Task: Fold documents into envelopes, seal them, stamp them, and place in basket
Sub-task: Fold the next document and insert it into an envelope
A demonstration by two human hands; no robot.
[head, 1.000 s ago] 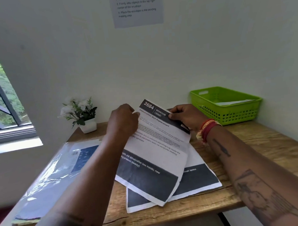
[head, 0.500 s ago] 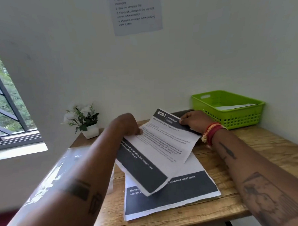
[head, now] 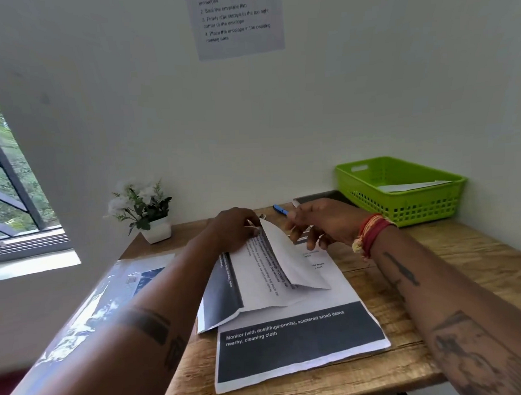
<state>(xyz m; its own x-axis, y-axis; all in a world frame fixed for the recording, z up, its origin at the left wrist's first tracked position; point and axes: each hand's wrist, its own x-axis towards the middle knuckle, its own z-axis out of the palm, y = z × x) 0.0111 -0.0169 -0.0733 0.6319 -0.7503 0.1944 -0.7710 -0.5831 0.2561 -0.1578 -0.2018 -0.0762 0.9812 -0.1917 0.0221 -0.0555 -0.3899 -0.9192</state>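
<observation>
A printed document (head: 256, 275) lies partly folded on the wooden table (head: 435, 264), its top part turned over so the blank white back (head: 289, 261) faces up. My left hand (head: 236, 228) pinches the folded sheet at its far corner. Just right of the fold, my right hand (head: 323, 224) hovers with loosely curled fingers and holds nothing. Under the folded sheet lies a second flat document (head: 298, 342) with a dark band. The green basket (head: 363, 181) stands at the back right with a white envelope (head: 414, 186) inside.
A blue pen (head: 279, 209) and a dark flat object (head: 319, 196) lie behind my hands. A small potted plant (head: 143, 208) stands at the back left. A shiny plastic packet (head: 102, 293) covers the table's left side. An instruction sheet (head: 239, 19) hangs on the wall.
The document has come down onto the table and its top part is folded over. My right hand has let go of the sheet's corner; my left hand still holds it.
</observation>
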